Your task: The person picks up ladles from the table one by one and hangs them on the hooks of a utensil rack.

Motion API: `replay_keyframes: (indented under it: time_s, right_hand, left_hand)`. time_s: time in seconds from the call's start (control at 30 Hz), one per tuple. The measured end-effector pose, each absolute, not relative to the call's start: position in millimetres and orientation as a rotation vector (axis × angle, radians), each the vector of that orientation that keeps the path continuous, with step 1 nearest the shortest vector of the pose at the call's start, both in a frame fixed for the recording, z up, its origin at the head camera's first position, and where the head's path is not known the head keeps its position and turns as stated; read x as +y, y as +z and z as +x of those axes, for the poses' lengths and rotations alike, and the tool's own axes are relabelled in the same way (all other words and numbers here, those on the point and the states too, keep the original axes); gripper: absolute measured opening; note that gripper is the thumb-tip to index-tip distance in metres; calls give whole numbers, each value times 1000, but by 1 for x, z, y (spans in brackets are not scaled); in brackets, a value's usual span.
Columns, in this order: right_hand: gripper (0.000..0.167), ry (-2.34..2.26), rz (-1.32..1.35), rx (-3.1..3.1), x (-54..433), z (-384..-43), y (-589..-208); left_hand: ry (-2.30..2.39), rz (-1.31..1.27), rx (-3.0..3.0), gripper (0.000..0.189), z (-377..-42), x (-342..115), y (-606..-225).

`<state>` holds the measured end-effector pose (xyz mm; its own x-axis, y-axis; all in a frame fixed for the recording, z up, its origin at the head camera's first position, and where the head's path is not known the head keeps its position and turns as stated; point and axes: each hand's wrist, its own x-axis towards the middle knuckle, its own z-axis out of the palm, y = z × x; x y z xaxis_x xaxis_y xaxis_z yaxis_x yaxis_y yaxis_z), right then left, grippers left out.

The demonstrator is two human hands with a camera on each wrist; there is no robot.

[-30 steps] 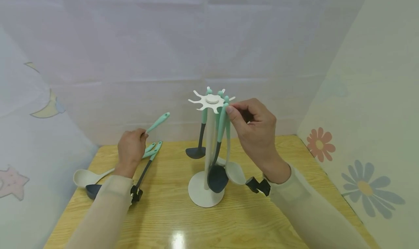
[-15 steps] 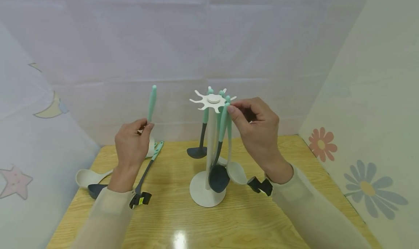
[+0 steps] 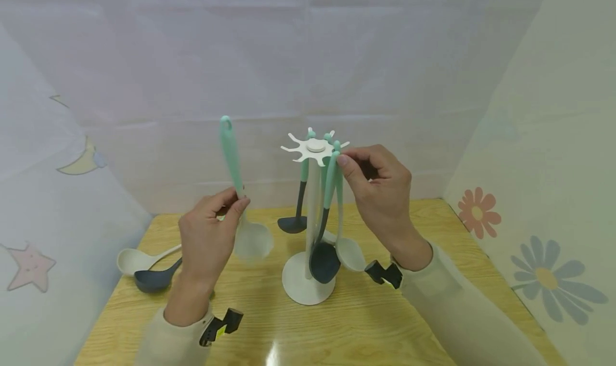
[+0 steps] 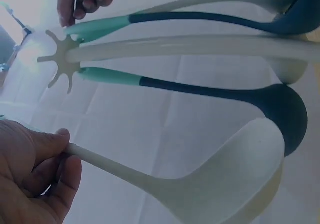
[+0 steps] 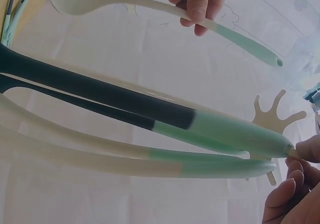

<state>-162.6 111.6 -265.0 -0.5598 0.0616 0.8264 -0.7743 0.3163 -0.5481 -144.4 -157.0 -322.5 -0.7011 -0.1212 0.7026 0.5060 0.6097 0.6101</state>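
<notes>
My left hand (image 3: 209, 235) pinches a white ladle (image 3: 252, 240) by its stem, just below the mint handle. The ladle is upright, its bowl hanging left of the white utensil rack (image 3: 308, 286). At the rack's top, my right hand (image 3: 377, 181) pinches the mint handle end of a dark ladle (image 3: 324, 262) with thumb and fingers, right at a rack arm; the right wrist view shows a pale tip between them. Beside it hangs a white ladle (image 3: 350, 254), and a second dark ladle (image 3: 292, 224) hangs at the rack's left. Another white one is partly hidden behind the post.
On the wooden table (image 3: 385, 328), at the left, lie a white ladle (image 3: 132, 262) and a dark ladle (image 3: 151, 281), partly behind my left arm. Several rack arms on the left side carry nothing. Pale cloth walls (image 3: 202, 61) stand behind and at both sides.
My left hand has raised the white ladle and carried it right, closer to the rack, turning its handle upright and bringing its bowl into sight. The right hand stays at the dark ladle's handle end.
</notes>
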Motion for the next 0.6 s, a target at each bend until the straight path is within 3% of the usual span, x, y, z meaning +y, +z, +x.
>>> replay_keyframes:
  time_s: [0.6]
  right_hand:
    - [6, 1356, 654, -1767, 116, -165, -265]
  left_hand:
    - [-1287, -543, -2166, 22, -106, -108, -339]
